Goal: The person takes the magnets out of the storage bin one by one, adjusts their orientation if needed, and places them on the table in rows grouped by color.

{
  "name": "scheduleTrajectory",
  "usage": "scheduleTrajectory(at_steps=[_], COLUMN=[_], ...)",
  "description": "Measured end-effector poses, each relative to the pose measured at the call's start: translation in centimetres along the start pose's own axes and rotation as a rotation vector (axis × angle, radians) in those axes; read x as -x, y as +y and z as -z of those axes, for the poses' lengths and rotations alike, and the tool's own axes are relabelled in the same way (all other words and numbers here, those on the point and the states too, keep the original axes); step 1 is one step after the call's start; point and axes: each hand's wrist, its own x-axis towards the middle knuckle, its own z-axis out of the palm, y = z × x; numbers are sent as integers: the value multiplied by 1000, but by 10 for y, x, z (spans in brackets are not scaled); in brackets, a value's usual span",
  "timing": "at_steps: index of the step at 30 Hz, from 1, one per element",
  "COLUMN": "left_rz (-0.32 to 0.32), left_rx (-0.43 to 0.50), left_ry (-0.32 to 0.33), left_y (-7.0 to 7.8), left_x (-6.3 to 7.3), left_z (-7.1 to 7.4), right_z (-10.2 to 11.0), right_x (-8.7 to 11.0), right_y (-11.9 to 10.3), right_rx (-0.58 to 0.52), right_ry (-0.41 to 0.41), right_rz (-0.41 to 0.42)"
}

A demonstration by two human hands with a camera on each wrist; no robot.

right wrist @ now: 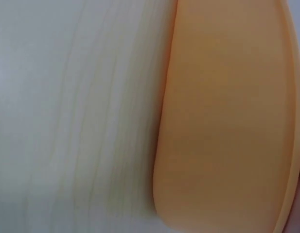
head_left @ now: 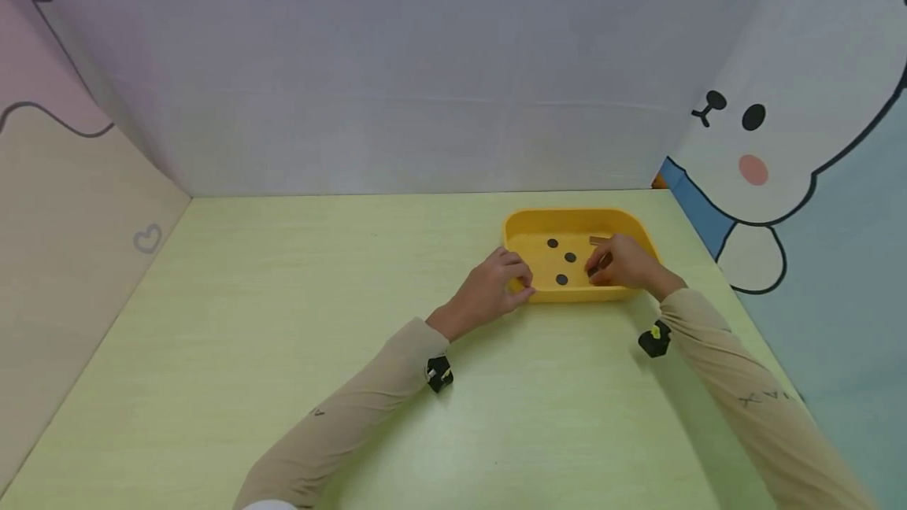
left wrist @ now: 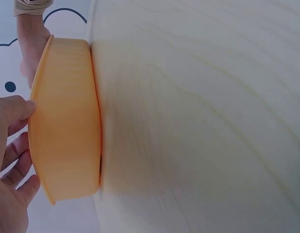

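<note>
A yellow tray [head_left: 567, 296] with a raised rim stands at the far right of the table. My left hand [head_left: 489, 290] holds its rim at the near left corner; the left wrist view shows the thumb and fingertips against the orange-looking tray wall [left wrist: 67, 121]. Reaching over the near right side, my right hand [head_left: 623, 264] has its fingers bent down inside the tray, pinching a small dark disc [head_left: 593, 271] that they partly cover. Several flat dark discs [head_left: 570, 257] lie left of it on the tray floor. Behind these fingers, a short brown strip [head_left: 598, 240] shows.
The pale wood-grain table [head_left: 283, 321] stretches left and in front of the tray. A plain cloth wall [head_left: 425, 77] rises behind, and a printed wall with a cartoon figure [head_left: 801, 124] stands close on the right. Black wrist cameras [head_left: 439, 374] sit on both sleeves.
</note>
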Motion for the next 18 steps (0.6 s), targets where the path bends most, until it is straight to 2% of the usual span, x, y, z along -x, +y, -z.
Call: scheduleTrajectory(at_steps=[4,10,18], left_rz=[1,8,9], left_rx=[0,-9,-17], left_ry=[4,-7,-12], left_y=[0,0,-1], left_x=[0,1,0], left_z=[1,2,1], right_z=[0,3,6], right_x=[1,6,16], right_y=[3,8,5], right_rx=[-80,-303,-465], right_ry=[-9,-30,-16], right_rz=[-12,-42,-42])
